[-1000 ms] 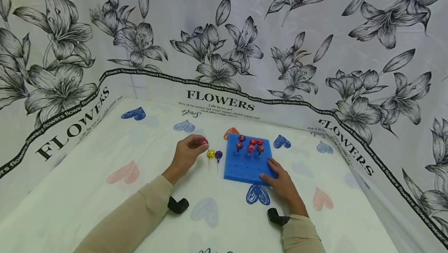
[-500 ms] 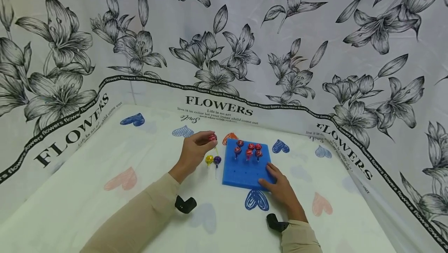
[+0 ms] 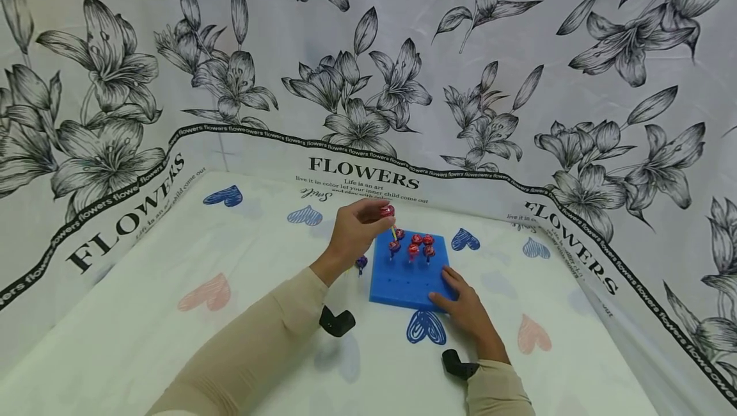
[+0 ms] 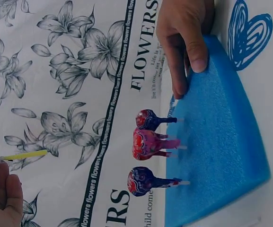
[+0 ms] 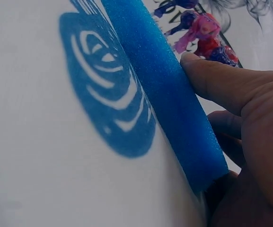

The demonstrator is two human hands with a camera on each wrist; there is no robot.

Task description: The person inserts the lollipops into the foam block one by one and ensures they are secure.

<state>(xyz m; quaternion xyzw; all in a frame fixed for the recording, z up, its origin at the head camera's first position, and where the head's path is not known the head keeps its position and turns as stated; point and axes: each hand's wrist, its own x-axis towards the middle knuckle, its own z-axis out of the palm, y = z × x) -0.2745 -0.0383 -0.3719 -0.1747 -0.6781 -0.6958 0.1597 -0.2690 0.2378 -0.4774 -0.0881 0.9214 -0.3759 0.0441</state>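
Observation:
My left hand pinches a lollipop with a red wrapper by its head, the yellow stick pointing down. It hovers over the back left corner of a blue foam block. Several wrapped lollipops stand upright in the block's back rows, among them a pink-red one; small holes show in the front part. At the block's right edge, my right hand grips the foam, its thumb on the top edge and its fingers down the side.
A purple lollipop lies on the tablecloth left of the block, partly behind my left hand. A flower-printed curtain rises behind the table. Black wrist mounts stick out from both sleeves.
My left hand has carried the red lollipop up and rightward, from beside the loose lollipops to over the block. It now covers the yellow lollipop. My right hand keeps its hold on the block.

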